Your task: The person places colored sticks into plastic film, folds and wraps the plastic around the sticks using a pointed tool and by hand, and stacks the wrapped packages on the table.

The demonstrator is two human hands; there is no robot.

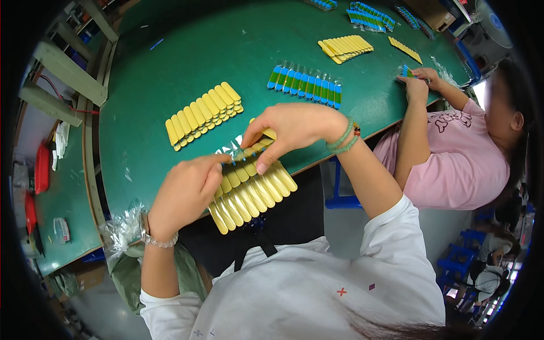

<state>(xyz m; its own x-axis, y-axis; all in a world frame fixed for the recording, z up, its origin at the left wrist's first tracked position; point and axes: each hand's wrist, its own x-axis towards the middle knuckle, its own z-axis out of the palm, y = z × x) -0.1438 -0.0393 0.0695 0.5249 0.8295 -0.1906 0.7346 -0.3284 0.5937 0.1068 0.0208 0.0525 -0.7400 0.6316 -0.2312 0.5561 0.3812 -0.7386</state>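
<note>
A row of flat yellow round-ended strips, like small nail files, in clear film (243,195) spans the gap between my hands at the table's near edge, its lower part hanging over my lap. My left hand (190,190) is closed on the film at the row's upper left, index finger stretched along it. From the right, my right hand (297,127) pinches the row's upper edge between thumb and fingers. Some blue shows between the strips under my fingers. Beyond my hands, a stacked group of loose yellow strips (204,113) lies on the green table (170,62).
A film-wrapped row of blue-and-green strips (306,85) lies past my right hand. Farther off are more yellow strips (345,47) and blue-green packs (368,17). At right, a co-worker in a pink shirt (459,153) handles a similar pack. Crumpled clear film (124,229) sits at the left edge.
</note>
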